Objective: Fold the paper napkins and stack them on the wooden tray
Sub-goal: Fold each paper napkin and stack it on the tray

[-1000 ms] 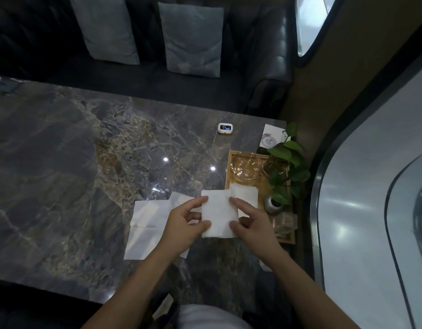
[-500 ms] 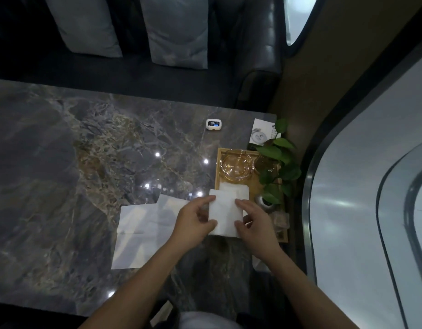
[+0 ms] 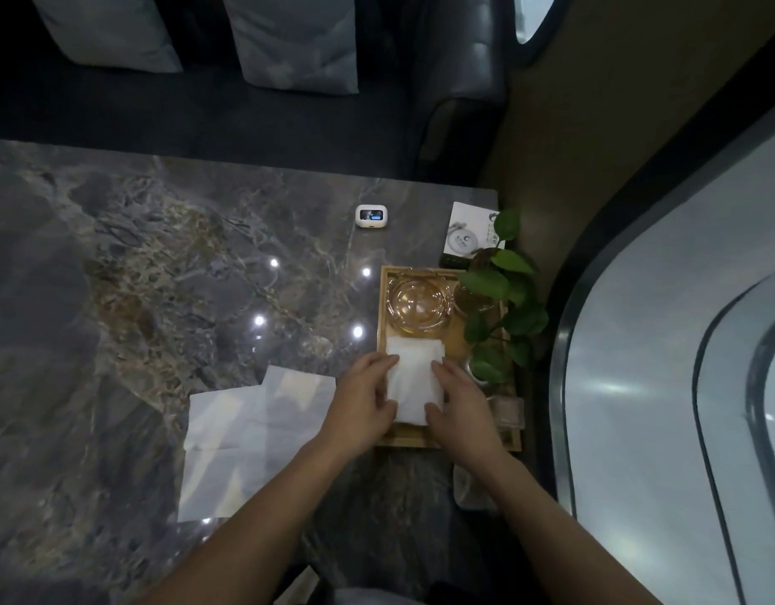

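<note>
Now your hands settle a folded napkin [image 3: 414, 382] on the wooden tray [image 3: 382, 307]
Your left hand [image 3: 363, 401] and right hand [image 3: 457, 406] press flat along its sides, near the glass ashtray [image 3: 418, 304]; unfolded napkins [image 3: 241, 434] lie left of the tray

We see the tray [image 3: 382, 307] at the table's [image 3: 115, 277] right edge. In it, the ashtray [image 3: 418, 304] sits far, the plant [image 3: 499, 307] right, and folded napkins [image 3: 414, 382] near, between our left hand [image 3: 363, 403] and right hand [image 3: 462, 408]. Left of the tray, flat napkins [image 3: 246, 434] lie on the table. Beyond it sit a gadget [image 3: 371, 216] and a card [image 3: 470, 233].
</note>
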`<control>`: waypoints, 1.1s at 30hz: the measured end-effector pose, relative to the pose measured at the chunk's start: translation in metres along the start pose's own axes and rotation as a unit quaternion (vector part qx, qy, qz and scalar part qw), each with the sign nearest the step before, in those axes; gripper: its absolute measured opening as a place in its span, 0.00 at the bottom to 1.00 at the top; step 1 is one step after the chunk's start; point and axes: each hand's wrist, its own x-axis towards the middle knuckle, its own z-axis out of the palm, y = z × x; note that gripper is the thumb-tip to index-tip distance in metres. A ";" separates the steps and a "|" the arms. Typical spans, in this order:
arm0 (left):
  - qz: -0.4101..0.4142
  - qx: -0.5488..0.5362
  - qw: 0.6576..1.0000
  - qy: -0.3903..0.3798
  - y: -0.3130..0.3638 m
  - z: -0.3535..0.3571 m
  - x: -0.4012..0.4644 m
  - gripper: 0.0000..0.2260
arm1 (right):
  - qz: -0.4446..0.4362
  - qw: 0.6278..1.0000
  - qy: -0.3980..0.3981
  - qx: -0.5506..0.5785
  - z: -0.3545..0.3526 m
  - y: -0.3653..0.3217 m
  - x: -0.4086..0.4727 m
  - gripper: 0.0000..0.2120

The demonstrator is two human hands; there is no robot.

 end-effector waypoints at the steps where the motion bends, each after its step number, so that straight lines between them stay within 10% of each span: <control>1: 0.017 0.024 1.000 0.009 -0.002 0.001 0.000 0.27 | -0.005 1.000 0.000 -0.017 0.000 -0.001 -0.001 0.29; 12: 0.124 0.323 0.938 -0.018 -0.009 0.006 -0.013 0.20 | -0.097 0.970 -0.035 -0.222 0.008 0.002 -0.007 0.18; 33: 0.003 0.240 0.970 0.043 -0.070 -0.020 -0.115 0.21 | -0.229 0.942 -0.086 -0.229 0.071 -0.028 -0.054 0.26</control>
